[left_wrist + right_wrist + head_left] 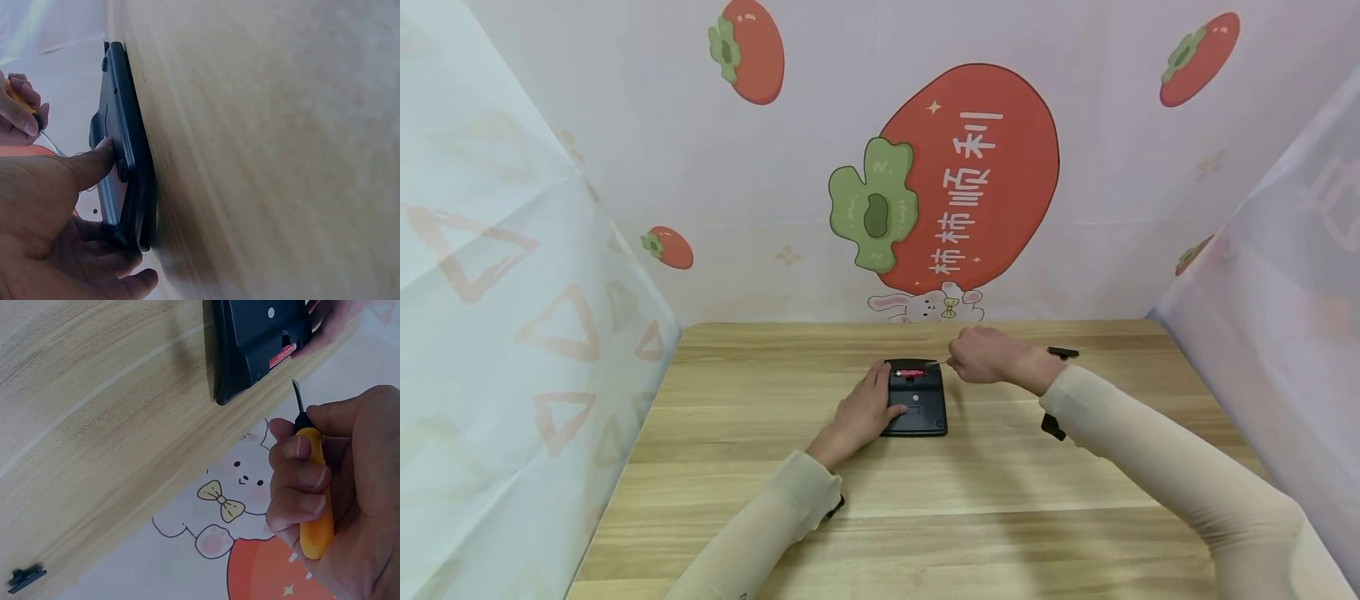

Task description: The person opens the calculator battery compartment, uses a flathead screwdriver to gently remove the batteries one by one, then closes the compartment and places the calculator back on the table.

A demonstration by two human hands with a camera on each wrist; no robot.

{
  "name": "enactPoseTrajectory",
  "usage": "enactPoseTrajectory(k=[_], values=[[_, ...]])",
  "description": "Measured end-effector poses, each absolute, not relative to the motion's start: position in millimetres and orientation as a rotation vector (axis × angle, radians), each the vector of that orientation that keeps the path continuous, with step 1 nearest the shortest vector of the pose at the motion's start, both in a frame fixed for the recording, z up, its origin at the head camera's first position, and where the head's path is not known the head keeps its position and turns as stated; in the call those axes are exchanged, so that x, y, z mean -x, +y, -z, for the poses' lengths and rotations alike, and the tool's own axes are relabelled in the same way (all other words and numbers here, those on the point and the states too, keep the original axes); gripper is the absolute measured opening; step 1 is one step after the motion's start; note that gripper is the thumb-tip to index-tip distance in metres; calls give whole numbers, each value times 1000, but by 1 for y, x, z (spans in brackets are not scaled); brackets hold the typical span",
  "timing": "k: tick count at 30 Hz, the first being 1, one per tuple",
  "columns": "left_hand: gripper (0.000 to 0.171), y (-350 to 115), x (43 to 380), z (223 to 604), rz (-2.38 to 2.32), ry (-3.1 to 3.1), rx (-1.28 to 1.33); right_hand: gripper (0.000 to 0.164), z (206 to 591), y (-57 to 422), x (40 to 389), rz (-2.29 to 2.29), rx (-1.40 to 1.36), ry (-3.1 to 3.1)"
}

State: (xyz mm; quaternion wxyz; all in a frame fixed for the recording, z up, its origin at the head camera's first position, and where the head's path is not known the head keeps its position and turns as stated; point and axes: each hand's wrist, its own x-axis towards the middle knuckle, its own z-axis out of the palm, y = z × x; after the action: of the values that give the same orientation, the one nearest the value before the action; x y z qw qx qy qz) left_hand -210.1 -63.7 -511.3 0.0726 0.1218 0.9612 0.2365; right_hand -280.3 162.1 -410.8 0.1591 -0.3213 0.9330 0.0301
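A black calculator, or a similar flat device, lies face down on the table. A red battery shows in its uncovered slot. My left hand grips the left side of the device, thumb over its back and fingers along its far edge. Off the right side, my right hand holds a yellow-handled tool with a black collar and a thin metal shaft that curves at the end. In the right wrist view the tool's tip stands apart from the battery.
A small black clip-like piece lies on the wooden table near its back edge, close to the right forearm. Behind the table stands a white wall printed with red persimmons and a rabbit. Pale side panels flank it.
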Motion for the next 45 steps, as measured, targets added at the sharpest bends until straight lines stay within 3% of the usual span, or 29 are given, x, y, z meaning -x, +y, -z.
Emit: enactPoseTrajectory(k=[16, 27, 45], values=[[83, -64, 210, 512, -714, 2891, -363, 33, 409, 151, 283, -267, 984, 2686], [83, -64, 211, 512, -727, 2882, -356, 39, 407, 139, 284, -343, 929, 2644], [83, -63, 211, 512, -708, 2885, -356, 25, 409, 131, 288, -394, 844, 2574]])
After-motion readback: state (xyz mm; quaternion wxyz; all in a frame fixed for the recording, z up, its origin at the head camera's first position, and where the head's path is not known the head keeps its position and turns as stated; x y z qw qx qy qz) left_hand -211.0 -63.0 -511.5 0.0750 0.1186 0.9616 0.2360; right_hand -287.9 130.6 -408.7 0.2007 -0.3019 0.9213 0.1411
